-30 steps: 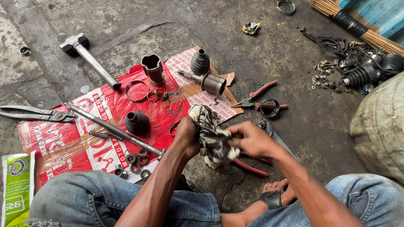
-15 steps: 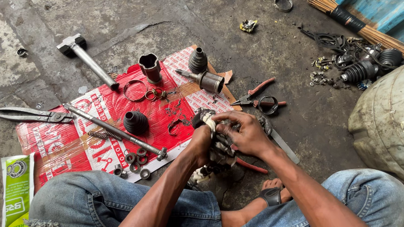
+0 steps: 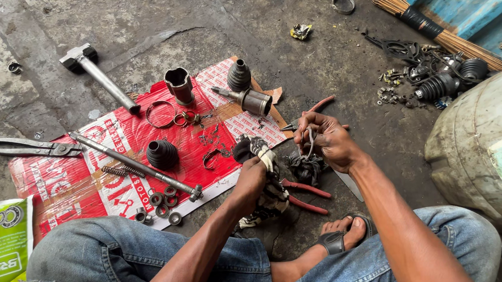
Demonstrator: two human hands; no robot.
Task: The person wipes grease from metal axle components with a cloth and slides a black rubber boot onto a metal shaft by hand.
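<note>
On the red printed sheet [image 3: 88, 170] at left lie a long steel shaft [image 3: 135, 165] and rubber boot [image 3: 162, 153]; centre, the left hand [image 3: 251, 179] grips a dirty rag [image 3: 262, 152]; the right hand [image 3: 327, 141] pinches a thin metal band [image 3: 310, 144]; red-handled pliers [image 3: 305, 195] lie just below.

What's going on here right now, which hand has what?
A person sits on the concrete floor with car axle parts laid out on a red printed sheet. The left hand grips a dirty rag bunched around a dark part. The right hand holds a thin metal ring just beside it. Red-handled pliers lie on the floor below the hands.
</note>
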